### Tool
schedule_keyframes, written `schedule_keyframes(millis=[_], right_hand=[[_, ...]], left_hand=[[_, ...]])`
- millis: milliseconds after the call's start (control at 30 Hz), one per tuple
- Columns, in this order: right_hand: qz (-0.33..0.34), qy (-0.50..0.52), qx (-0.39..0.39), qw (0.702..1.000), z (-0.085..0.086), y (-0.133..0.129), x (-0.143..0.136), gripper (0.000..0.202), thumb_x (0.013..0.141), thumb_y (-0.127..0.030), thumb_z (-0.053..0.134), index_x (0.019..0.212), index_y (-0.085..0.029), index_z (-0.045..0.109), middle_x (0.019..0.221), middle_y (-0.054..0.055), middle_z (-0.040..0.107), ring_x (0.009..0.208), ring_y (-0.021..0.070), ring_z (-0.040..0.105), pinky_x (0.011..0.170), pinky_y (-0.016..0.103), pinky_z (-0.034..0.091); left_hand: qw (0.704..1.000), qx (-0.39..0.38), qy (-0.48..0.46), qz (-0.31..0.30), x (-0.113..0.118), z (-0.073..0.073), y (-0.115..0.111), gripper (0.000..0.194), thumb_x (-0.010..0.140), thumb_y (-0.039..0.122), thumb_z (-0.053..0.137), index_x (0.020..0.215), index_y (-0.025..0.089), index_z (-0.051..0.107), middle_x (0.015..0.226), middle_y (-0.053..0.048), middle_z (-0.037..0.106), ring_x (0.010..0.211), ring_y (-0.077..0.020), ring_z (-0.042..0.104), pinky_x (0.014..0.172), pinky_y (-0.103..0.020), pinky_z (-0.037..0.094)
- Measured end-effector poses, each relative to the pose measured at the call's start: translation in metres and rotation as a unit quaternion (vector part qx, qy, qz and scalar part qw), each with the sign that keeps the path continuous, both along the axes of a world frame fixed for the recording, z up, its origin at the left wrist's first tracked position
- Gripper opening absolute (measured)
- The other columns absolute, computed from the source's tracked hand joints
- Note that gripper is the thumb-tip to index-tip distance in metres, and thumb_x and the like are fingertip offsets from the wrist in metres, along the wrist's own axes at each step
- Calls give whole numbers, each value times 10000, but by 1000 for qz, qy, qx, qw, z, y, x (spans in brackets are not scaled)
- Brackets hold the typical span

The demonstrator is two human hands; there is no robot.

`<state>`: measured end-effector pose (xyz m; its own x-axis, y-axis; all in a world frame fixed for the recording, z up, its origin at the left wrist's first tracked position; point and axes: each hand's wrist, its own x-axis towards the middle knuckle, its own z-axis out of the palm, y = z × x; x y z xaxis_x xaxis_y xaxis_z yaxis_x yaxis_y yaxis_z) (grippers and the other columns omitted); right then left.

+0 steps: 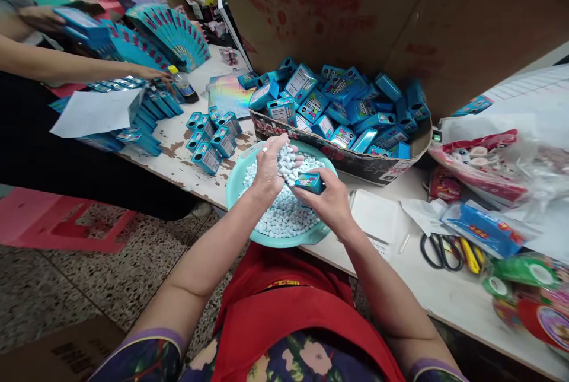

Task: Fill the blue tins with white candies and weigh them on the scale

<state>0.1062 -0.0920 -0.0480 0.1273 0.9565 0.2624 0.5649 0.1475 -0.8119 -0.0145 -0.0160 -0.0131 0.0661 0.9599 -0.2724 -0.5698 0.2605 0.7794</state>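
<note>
A turquoise basin (235,192) full of small pale candies (284,219) sits at the table's near edge, in front of my body. Above it, my left hand (271,168) is cupped around a heap of these candies. My right hand (329,198) grips a small blue candy box (310,182) by its sides, tilted toward the left hand. The candies in my left palm lie right beside the box's left end. Whether that end is open is hidden. Behind the basin, a cardboard carton (382,173) holds many similar blue boxes (313,106).
Several blue boxes with round holes (208,156) stand left of the basin. A co-worker's arm (80,67) reaches in at far left near a yellow-capped bottle (183,85). On the right lie a white scale (374,216), black scissors (441,251), a yellow cutter (472,255) and tape rolls (540,273).
</note>
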Motion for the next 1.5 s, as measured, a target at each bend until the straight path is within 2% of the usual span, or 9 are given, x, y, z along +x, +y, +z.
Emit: schedule_keyframes(millis=[267, 467, 667, 767, 933, 1067, 1133, 1300, 1500], right_hand=[[-1, -19, -14, 1000, 5, 2, 3, 381, 719, -484, 789, 977, -222, 689, 952, 33, 730, 856, 235, 660, 799, 346, 483], [20, -16, -7, 1000, 8, 5, 2, 351, 735, -481, 775, 953, -216, 699, 949, 42, 733, 871, 240, 666, 780, 338, 483], [25, -12, -15, 1000, 8, 4, 4, 372, 726, -483, 781, 980, -221, 702, 963, 43, 738, 879, 244, 670, 793, 348, 486], [13, -3, -29, 999, 9, 2, 6, 377, 719, -481, 783, 982, -222, 702, 933, 35, 739, 859, 242, 666, 786, 349, 485], [11, 6, -55, 998, 8, 0, 9, 385, 699, -490, 790, 959, -219, 708, 909, 32, 743, 849, 248, 668, 774, 350, 484], [16, 23, -70, 997, 6, -1, 11, 400, 680, -488, 806, 959, -218, 711, 950, 35, 756, 878, 256, 681, 793, 354, 490], [12, 27, -70, 997, 7, -2, 11, 407, 677, -492, 808, 962, -216, 715, 947, 35, 757, 870, 253, 681, 792, 352, 489], [13, 28, -72, 997, 9, -3, 11, 421, 670, -511, 804, 956, -213, 726, 887, 24, 747, 798, 228, 662, 767, 344, 490], [3, 43, -43, 998, 3, -3, 11, 407, 678, -468, 818, 987, -220, 725, 917, 29, 742, 846, 232, 668, 812, 357, 503]], left_hand=[[997, 50, 56, -21, -2, -3, 2, 375, 617, 367, 817, 809, 185, 551, 652, 36, 623, 493, -121, 627, 466, -221, 516], [993, 74, 82, -34, -3, 0, 0, 363, 631, 381, 812, 790, 183, 553, 674, 31, 630, 491, -110, 619, 461, -218, 510], [989, 104, 98, -33, -1, 0, -1, 349, 665, 401, 792, 690, 184, 519, 585, 52, 555, 464, -102, 600, 438, -202, 477], [989, 100, 103, -32, 1, -1, -3, 346, 672, 412, 797, 724, 181, 545, 643, 37, 606, 473, -97, 604, 456, -210, 496], [986, 118, 107, -40, 4, -1, -6, 340, 683, 405, 794, 733, 184, 540, 605, 50, 569, 464, -103, 601, 432, -206, 474], [988, 99, 104, -61, 6, -2, -8, 363, 656, 401, 811, 789, 182, 555, 696, 23, 645, 493, -107, 622, 443, -211, 485], [987, 106, 100, -69, 6, -3, -8, 354, 682, 418, 796, 767, 183, 545, 629, 36, 607, 483, -111, 614, 441, -211, 478], [985, 131, 101, -42, 7, -4, -9, 316, 708, 392, 788, 738, 182, 554, 563, 57, 542, 474, -100, 592, 454, -202, 466], [982, 145, 101, -70, 8, -5, -11, 304, 771, 419, 744, 704, 194, 550, 511, 50, 515, 478, -107, 581, 502, -219, 469]])
